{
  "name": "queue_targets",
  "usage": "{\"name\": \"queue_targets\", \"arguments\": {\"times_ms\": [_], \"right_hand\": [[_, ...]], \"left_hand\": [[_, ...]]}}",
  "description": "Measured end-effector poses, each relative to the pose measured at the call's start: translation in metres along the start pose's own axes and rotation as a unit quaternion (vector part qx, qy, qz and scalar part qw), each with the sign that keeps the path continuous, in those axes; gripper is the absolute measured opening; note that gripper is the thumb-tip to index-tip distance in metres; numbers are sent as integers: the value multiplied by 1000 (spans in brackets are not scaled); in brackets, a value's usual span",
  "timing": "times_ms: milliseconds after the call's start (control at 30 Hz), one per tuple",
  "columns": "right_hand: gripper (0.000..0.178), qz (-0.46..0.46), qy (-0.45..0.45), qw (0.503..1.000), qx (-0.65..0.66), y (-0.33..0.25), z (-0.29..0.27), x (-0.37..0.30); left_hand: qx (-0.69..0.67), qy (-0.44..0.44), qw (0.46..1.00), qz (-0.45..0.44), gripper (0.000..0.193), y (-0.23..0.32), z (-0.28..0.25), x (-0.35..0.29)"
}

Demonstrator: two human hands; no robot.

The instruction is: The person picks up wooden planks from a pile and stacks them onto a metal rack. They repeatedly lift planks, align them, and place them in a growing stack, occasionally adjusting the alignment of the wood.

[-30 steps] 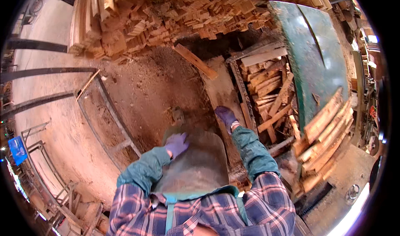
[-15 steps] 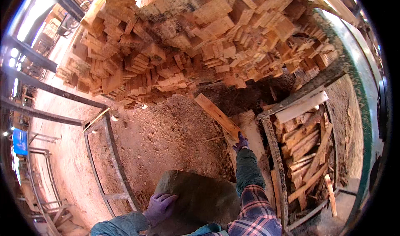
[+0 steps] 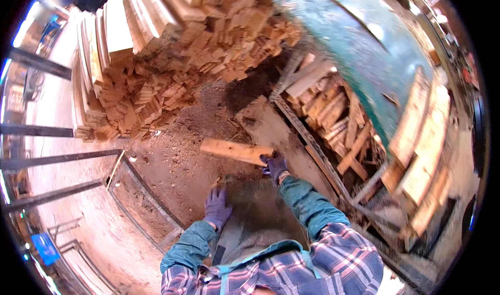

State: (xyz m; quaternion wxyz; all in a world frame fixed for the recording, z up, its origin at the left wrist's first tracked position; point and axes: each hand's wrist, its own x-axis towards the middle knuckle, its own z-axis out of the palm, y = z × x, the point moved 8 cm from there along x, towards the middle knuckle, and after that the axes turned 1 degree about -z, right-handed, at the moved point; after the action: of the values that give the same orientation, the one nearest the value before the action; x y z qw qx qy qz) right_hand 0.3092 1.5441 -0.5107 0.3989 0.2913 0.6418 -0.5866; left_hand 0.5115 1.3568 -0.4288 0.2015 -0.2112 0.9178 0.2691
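In its purple glove, my right hand (image 3: 275, 168) grips the right end of a short wooden board (image 3: 232, 150). The board points leftward, held above the sawdust-covered floor. My left hand (image 3: 217, 207), also gloved in purple, rests with fingers stretched out on the upper left part of a dark apron (image 3: 260, 204) over my lap. It holds nothing and is apart from the board. Teal sleeve covers run over both forearms.
A big stack of sawn timber (image 3: 156, 81) rises ahead and to the left. On the right stands a metal-framed bin (image 3: 312, 154) of wood offcuts, beside a green-topped table (image 3: 364, 39). Longer boards (image 3: 424, 138) lie at the far right. A metal frame (image 3: 148, 198) stands at left.
My view has swung to the right. My right hand has drawn the board nearer, turning it almost crosswise. My left hand has moved forward along the apron.
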Motion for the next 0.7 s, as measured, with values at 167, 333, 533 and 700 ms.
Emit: {"name": "queue_targets", "arguments": {"times_ms": [167, 333, 533, 700], "right_hand": [[40, -26, -38, 999, -1, -75, -40, -236], [36, -140, -126, 981, 42, -169, -68, -365], [40, -383, -58, 905, 174, -253, -170, -501], [32, -467, 246, 792, 308, -216, -384, -568]], "left_hand": [[138, 58, 978, 147, 81, 89, -152, -25], [23, 172, 895, 410, 61, 144, -234, -35], [-165, -43, 877, 450, 41, 314, -297, -26], [-307, -309, 853, 288, 39, 509, -269, -11]]}}
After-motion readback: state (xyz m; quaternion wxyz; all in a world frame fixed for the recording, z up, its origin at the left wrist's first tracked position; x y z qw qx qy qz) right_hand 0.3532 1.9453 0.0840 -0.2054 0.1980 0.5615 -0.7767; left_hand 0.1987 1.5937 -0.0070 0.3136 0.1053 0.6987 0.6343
